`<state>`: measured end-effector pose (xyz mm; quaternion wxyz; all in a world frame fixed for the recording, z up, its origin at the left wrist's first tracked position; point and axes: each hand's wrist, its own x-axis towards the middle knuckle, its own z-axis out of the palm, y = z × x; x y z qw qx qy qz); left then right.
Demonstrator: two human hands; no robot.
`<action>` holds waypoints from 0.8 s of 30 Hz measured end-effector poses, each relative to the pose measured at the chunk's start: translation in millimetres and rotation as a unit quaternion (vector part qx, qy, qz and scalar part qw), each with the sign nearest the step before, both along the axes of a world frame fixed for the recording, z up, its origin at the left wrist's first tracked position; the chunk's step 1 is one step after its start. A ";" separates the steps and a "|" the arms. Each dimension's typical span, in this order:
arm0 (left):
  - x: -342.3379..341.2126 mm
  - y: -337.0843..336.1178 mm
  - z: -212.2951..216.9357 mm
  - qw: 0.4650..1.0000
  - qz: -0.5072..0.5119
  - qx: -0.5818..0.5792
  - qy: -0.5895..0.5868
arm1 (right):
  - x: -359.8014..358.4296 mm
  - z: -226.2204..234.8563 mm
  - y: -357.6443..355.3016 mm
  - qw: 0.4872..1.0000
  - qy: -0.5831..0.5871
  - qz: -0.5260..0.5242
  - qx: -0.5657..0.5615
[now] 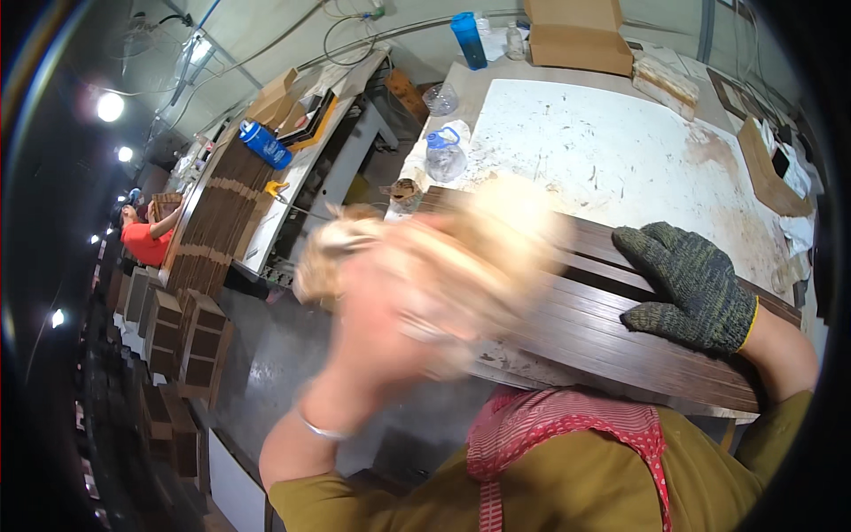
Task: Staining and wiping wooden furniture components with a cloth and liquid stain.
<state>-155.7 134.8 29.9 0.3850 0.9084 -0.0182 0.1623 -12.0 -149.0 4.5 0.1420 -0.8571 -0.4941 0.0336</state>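
Observation:
My left hand (381, 310), bare and smeared by motion, grips a bunched cream-coloured rag (514, 235) over the left part of the boards. Its folds stick out on both sides of the fist. My right hand (696, 288) wears a dark green knitted glove and lies with fingers stretched out on the dark brown wood-grain boards (612, 332). These long, narrow boards lie side by side along the table's near edge, with a dark gap between two of them. Blur and my left arm hide their left ends.
A stained white sheet (585, 133) covers the table behind the boards. Around it stand a plastic jug (445, 155), a blue bottle (469, 40) and an open cardboard box (581, 44). Another bench with stacked brown boards (213, 217) is at left, near a person in red (146, 241).

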 end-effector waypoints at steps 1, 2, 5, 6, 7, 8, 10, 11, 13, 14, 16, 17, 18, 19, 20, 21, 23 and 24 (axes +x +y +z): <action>7.7 -20.9 -4.6 0.979 -0.055 0.188 -0.061 | -1.7 4.3 -0.6 1.000 0.021 0.002 -0.004; 13.3 -33.2 -18.0 0.959 -0.084 0.270 -0.014 | -1.2 -2.6 -5.6 0.999 -0.029 0.012 -0.002; 23.8 -11.8 -35.7 0.967 -0.084 0.241 0.024 | -5.3 2.5 -2.0 0.999 -0.029 0.019 0.001; 28.7 12.7 -36.9 0.980 -0.098 0.163 0.063 | -5.8 0.4 -3.2 0.999 -0.030 0.012 0.004; 28.2 27.8 -43.1 0.989 -0.016 0.135 0.050 | 1.0 1.2 -6.8 1.000 -0.022 0.003 0.008; 24.1 47.2 -52.4 0.998 -0.037 -0.038 0.033 | 0.4 2.6 -8.2 1.000 -0.016 -0.003 -0.009; 4.4 90.0 -67.0 0.972 0.194 -0.086 0.103 | 2.1 3.6 -7.6 1.000 -0.012 0.001 -0.026; 13.3 99.9 -62.5 0.980 0.197 0.025 0.024 | 4.3 3.3 -6.0 1.000 -0.015 -0.006 -0.021; 11.8 103.3 -43.5 0.980 0.190 -0.044 -0.041 | 8.4 3.8 -2.4 1.000 0.002 -0.007 -0.030; 17.4 80.6 -16.3 0.988 0.124 -0.068 -0.070 | 6.7 6.1 -2.0 0.999 0.006 -0.015 -0.044; 27.7 41.2 12.6 0.992 0.016 -0.124 -0.030 | 3.0 5.2 -7.5 0.999 0.001 -0.011 -0.035; 42.1 4.8 26.7 0.981 -0.055 -0.178 0.055 | 3.2 4.0 -10.3 0.999 -0.004 -0.011 -0.030; 60.3 -15.5 16.5 0.966 -0.111 -0.213 0.093 | 4.5 -1.9 -11.8 1.000 -0.001 -0.009 -0.030; 81.3 -39.2 16.6 0.981 -0.167 0.096 -0.008 | 8.1 -13.9 -13.8 1.000 -0.021 0.018 0.004; 86.2 -45.7 -15.2 0.945 -0.159 0.282 0.048 | 9.3 -19.9 -12.6 0.996 -0.046 0.056 0.044; 95.9 -37.6 -37.9 0.897 -0.180 0.402 -0.036 | 8.8 -12.7 -10.9 0.996 -0.046 0.055 0.044; 112.0 -16.3 -28.0 0.961 -0.168 0.215 0.043 | 2.3 8.3 -5.3 0.999 0.014 -0.010 -0.047; 118.4 1.4 -19.5 0.975 -0.108 0.108 0.161 | 0.1 7.8 -7.2 0.998 0.019 -0.022 -0.051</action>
